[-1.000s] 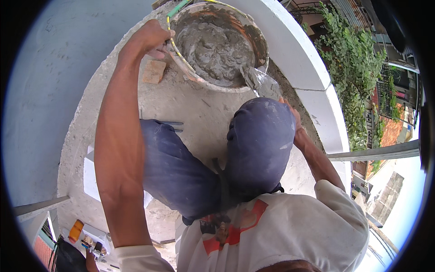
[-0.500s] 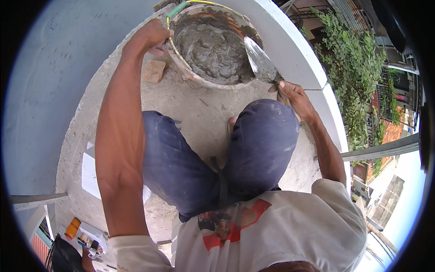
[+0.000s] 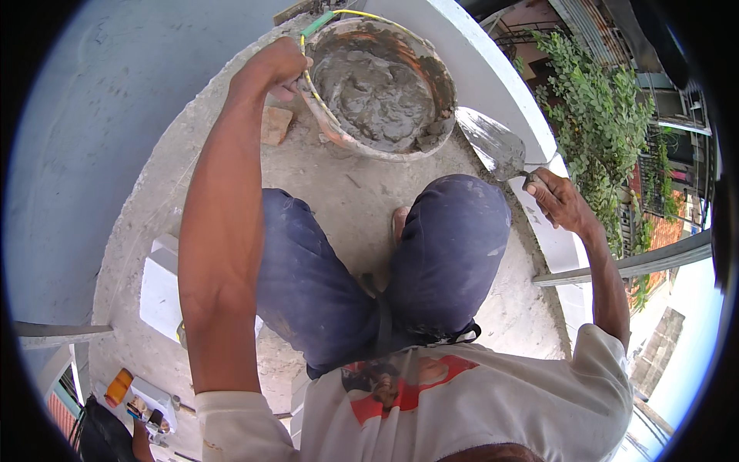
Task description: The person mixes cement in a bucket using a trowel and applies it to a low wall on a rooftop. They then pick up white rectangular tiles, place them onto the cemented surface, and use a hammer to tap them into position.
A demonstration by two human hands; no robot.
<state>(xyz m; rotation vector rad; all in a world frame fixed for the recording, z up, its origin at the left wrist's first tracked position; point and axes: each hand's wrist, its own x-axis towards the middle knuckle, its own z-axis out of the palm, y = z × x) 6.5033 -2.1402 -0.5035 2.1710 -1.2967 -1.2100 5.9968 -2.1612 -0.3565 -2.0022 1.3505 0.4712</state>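
Note:
A round bucket (image 3: 331, 129) of wet grey mortar (image 3: 377, 96) stands on the concrete ahead of my knees. At its left side my left hand (image 3: 281, 65) is closed on the rim, beside the yellow wire handle with its green grip (image 3: 317, 24). My right hand (image 3: 560, 199) is closed round the handle of a pointed trowel (image 3: 494, 143). The trowel's mortar-smeared metal blade lies just right of the bucket, its tip near the rim. Most of the trowel handle is hidden in my fist.
Left of the bucket lies a broken brick piece (image 3: 275, 125). A low white wall (image 3: 500, 85) curves along the right, with green plants (image 3: 596, 100) beyond. A white block (image 3: 159, 289) lies near my left arm. At lower left are a dark bag (image 3: 104, 435) and an orange bottle (image 3: 118, 387).
My right hand has moved right and toward me, carrying the trowel from over the bucket's rim to outside it. The bucket and my left hand appear slightly further right in view.

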